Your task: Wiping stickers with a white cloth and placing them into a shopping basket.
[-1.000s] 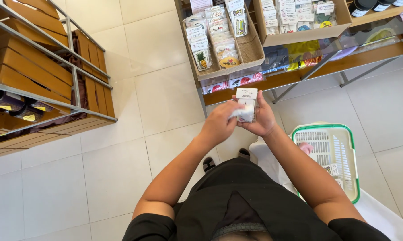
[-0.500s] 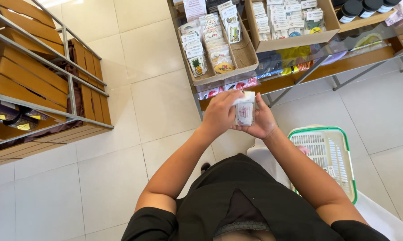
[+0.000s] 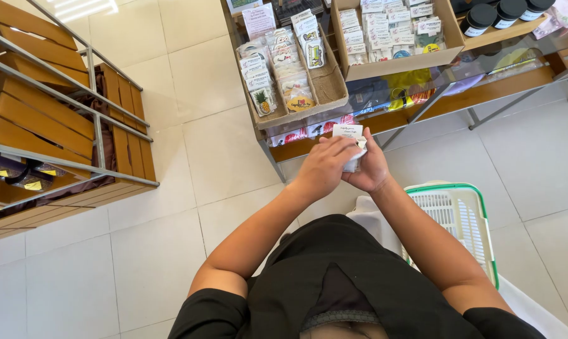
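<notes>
Both hands, left hand (image 3: 325, 168) and right hand (image 3: 369, 169), fingers pinching a small packet (image 3: 350, 135) (white-labelled).

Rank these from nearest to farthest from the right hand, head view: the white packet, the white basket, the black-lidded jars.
1. White packet: held in the right hand.
2. White basket: lower right, on the floor.
3. Black-lidded jars: top right shelf.

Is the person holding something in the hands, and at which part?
Yes. Both hands, left hand and right hand, hold one small white packet by its lower part; its white card top sticks out above the fingers.
</notes>
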